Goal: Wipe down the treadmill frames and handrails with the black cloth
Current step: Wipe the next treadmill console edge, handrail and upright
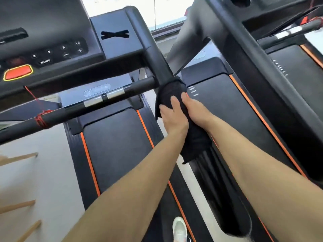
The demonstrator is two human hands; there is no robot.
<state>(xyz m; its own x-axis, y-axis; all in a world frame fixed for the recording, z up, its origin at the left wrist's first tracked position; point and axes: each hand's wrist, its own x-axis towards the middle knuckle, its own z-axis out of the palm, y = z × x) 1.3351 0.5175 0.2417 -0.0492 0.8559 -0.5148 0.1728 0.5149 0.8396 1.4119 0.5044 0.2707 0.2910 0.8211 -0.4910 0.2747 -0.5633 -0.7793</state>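
Observation:
The black cloth (172, 90) is wrapped around the right handrail (153, 55) of the near treadmill, about midway along the rail. My left hand (172, 116) presses on the cloth from the left side, and my right hand (196, 110) clasps it from the right. Both hands grip the rail through the cloth. A loose end of the cloth (194, 147) hangs below my wrists. The rail's lower part is hidden under the cloth and my arms.
The console (43, 51) with its orange stop button (18, 72) is at the upper left, with a crossbar (97, 100) below it. A second treadmill (244, 105) stands close on the right. A white shoe (179, 227) stands on the floor between the decks. Wooden slats (19, 205) lie at the left.

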